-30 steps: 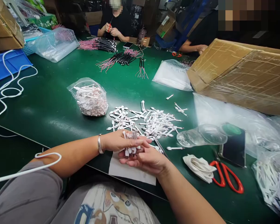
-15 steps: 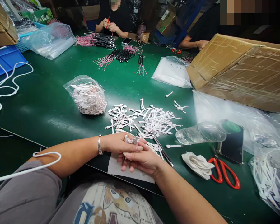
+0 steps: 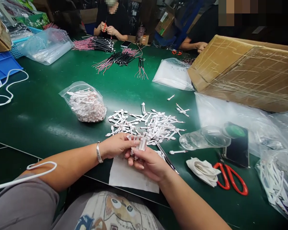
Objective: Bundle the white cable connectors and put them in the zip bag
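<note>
Gripped between thumbs and fingers: small bunch of short, flat white connector leads [image 3: 142,143], roughly side by side (too tightly packed to count). Closed on from the left by the left hand [image 3: 117,145], from the right and below by the right hand [image 3: 150,162]. Held above a plain white rectangular sheet [image 3: 134,177] at the near edge of a glossy green table [image 3: 124,89].

Turned up into plainer view since 0.5 s ago, when mostly covered by overlapping hands. Meaning, by judgement: easier to see and finger piece by piece.

Just beyond: scattered heap of similar white leads [image 3: 160,126], with slim metal tweezers [image 3: 167,157] at its near side. Farther left: clear plastic bag [image 3: 74,88] stuffed with more. Off to the right: red-handled scissors [image 3: 230,178], beside a crumpled white wad [image 3: 203,171].
</note>
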